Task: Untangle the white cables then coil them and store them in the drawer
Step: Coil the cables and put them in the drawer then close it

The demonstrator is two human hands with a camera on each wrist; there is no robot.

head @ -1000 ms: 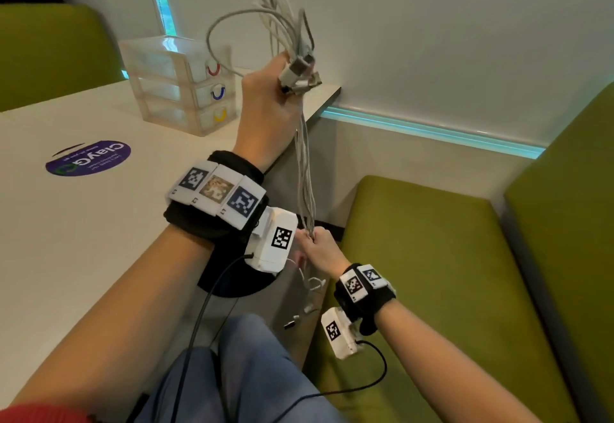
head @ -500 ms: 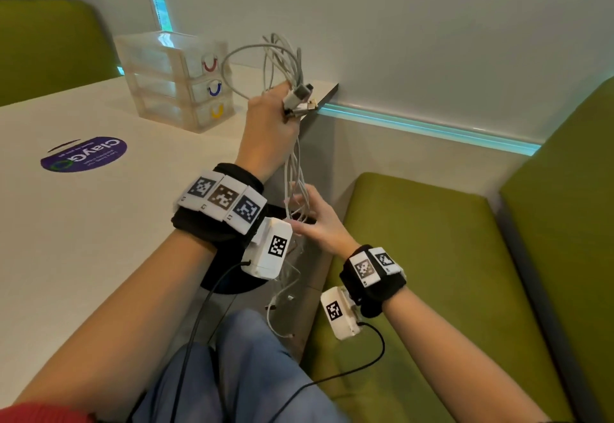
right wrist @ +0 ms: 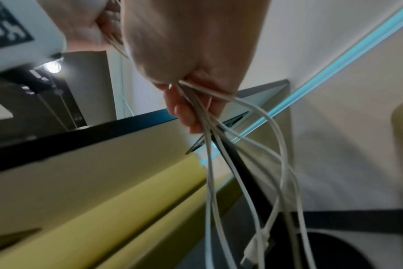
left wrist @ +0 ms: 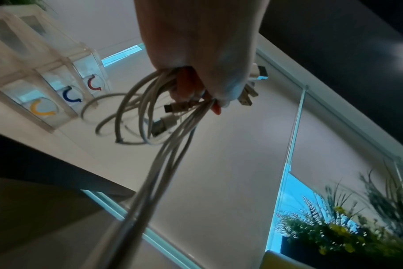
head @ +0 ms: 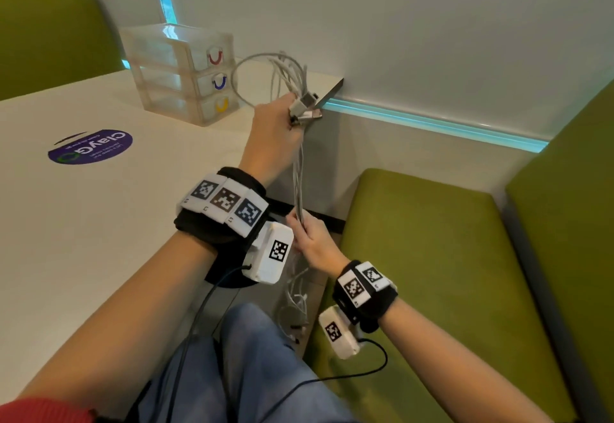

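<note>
My left hand (head: 277,123) grips a bundle of white cables (head: 297,170) near their USB plugs (head: 304,106), with loops (head: 265,70) standing above the fist, over the table's right edge. In the left wrist view the fingers (left wrist: 196,85) curl round the cables (left wrist: 150,163) and several plugs stick out. Lower down, beside the table edge, my right hand (head: 310,238) holds the same strands. In the right wrist view the cables (right wrist: 219,163) run out of its fist (right wrist: 196,102) and their loose ends (head: 295,303) hang toward the floor. A clear three-drawer unit (head: 181,70) stands on the table, all drawers closed.
The white table (head: 99,223) carries a purple round sticker (head: 89,146). A green bench seat (head: 432,256) is at my right, with a wall (head: 432,40) behind. My knees in jeans (head: 252,372) are below the table edge.
My left hand has come down from head height to just above the table edge. The right hand slid along the strands, up and then a little down, still holding them.
</note>
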